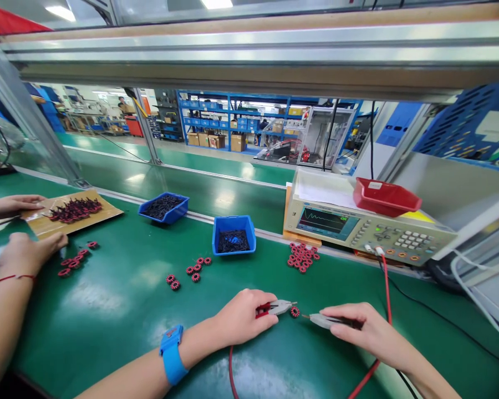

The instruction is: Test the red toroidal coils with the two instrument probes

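My left hand (248, 315), with a blue band on its wrist, is closed around a red-handled test clip (280, 306). From the right, my right hand (363, 330) grips a black-handled test clip (325, 320), its tip pointing left. A small red and black ring core (295, 312) lies on the green mat between the two clips. The left clip's tip is right beside it, and I cannot tell whether they touch. The right clip's tip stands slightly apart from the core. Cables run down from both hands.
A tester (368, 221) with a lit screen stands at back right, a red tray (386, 197) on top. A pile of cores (302, 257) lies before it. Two blue bins (249, 249) hold black parts. At left, another person's hands (27, 255) touch a cardboard sheet (108, 208) bearing parts.
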The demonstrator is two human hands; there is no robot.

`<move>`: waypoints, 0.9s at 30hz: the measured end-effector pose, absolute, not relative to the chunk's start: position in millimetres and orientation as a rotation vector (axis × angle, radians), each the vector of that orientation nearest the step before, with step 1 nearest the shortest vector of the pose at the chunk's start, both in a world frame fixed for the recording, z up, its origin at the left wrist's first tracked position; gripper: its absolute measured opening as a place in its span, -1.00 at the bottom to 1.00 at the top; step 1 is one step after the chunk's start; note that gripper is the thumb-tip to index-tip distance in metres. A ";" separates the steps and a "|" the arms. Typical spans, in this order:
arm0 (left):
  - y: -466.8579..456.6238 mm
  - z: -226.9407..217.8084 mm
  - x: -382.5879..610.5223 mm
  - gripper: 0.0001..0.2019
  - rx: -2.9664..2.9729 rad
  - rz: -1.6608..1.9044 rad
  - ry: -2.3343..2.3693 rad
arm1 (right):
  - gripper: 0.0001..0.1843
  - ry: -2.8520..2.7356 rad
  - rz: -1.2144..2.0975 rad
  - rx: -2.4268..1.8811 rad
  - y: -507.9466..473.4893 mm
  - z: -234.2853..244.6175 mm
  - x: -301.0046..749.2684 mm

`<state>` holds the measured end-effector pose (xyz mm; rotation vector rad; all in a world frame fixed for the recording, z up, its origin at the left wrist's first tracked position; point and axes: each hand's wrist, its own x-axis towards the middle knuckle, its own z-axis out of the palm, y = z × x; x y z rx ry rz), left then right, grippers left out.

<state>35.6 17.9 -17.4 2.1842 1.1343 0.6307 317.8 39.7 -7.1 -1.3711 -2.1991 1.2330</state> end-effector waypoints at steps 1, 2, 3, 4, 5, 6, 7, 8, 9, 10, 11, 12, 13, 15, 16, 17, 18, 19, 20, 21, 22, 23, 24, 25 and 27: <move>18.2 -17.2 35.4 -0.83 2.180 0.629 1.135 | -0.62 -2.183 1.252 -1.360 39.6 -7.2 318.9; 18.5 -17.0 35.1 -0.82 2.178 0.626 1.137 | -0.62 -2.170 1.275 -1.347 39.4 -7.3 319.5; 18.8 -17.0 34.9 -0.82 2.177 0.623 1.140 | -0.63 -2.167 1.296 -1.326 39.1 -7.3 319.4; 19.2 -17.0 34.7 -0.81 2.178 0.619 1.143 | -0.64 -2.185 1.305 -1.295 38.8 -7.5 318.4; 19.4 -17.2 34.5 -0.81 2.179 0.616 1.146 | -0.66 -2.225 1.296 -1.260 38.5 -8.1 316.3; 19.6 -17.4 34.4 -0.81 2.180 0.612 1.148 | -0.69 -2.277 1.271 -1.228 38.3 -9.2 313.3; 19.6 -17.7 34.4 -0.81 2.182 0.609 1.151 | -0.72 -2.329 1.228 -1.205 38.2 -10.8 309.8; 19.5 -17.9 34.5 -0.81 2.182 0.607 1.155 | -0.75 -2.368 1.175 -1.200 38.2 -12.9 305.9; 19.3 -18.1 34.7 -0.81 2.183 0.605 1.158 | -0.76 -2.384 1.122 -1.210 38.4 -15.4 302.3; 19.0 -18.2 35.0 -0.81 2.184 0.605 1.162 | -0.77 -2.383 1.079 -1.231 38.6 -17.9 299.3; 18.6 -18.2 35.3 -0.81 2.186 0.606 1.164 | -0.77 -2.371 1.045 -1.249 38.8 -20.3 297.1; 18.3 -18.1 35.6 -0.81 2.188 0.608 1.164 | -0.77 -2.358 1.021 -1.260 39.0 -22.3 295.7; 18.0 -18.0 35.9 -0.81 2.190 0.610 1.163 | -0.76 -2.348 1.009 -1.266 39.1 -23.8 295.2; 17.6 -17.8 35.9 -0.81 2.197 0.612 1.158 | -0.77 -2.336 1.002 -1.266 39.2 -25.4 295.6; 17.6 -17.9 35.7 -0.81 2.201 0.610 1.156 | -0.77 -2.333 1.000 -1.268 39.2 -25.5 295.9; 17.8 -18.1 35.3 -0.80 2.205 0.608 1.153 | -0.77 -2.331 0.996 -1.271 39.2 -25.5 296.0; 18.2 -18.6 35.0 -0.80 2.210 0.606 1.154 | -0.76 -2.331 0.992 -1.276 39.3 -25.2 295.6; 18.7 -19.3 34.8 -0.80 2.215 0.607 1.159 | -0.76 -2.334 0.986 -1.279 39.4 -24.9 294.9; 19.2 -20.1 34.8 -0.80 2.222 0.607 1.164 | -0.75 -2.341 0.982 -1.278 39.7 -24.8 294.0; 19.7 -21.1 35.1 -0.81 2.228 0.610 1.173 | -0.75 -2.353 0.978 -1.271 40.1 -24.8 293.2; 20.0 -22.1 35.6 -0.82 2.236 0.615 1.183 | -0.73 -2.368 0.975 -1.261 40.5 -25.4 293.0; 20.0 -23.0 36.2 -0.83 2.247 0.621 1.192 | -0.72 -2.389 0.976 -1.245 41.2 -26.7 293.8; 19.7 -23.9 36.5 -0.84 2.261 0.627 1.199 | -0.69 -2.413 0.983 -1.230 42.2 -29.2 295.9; 19.0 -24.6 36.2 -0.85 2.276 0.632 1.204 | -0.67 -2.434 0.989 -1.213 44.0 -33.0 299.4; 15.7 -25.6 32.3 -0.86 2.299 0.653 1.223 | -0.63 -2.458 1.017 -1.189 50.9 -45.4 310.3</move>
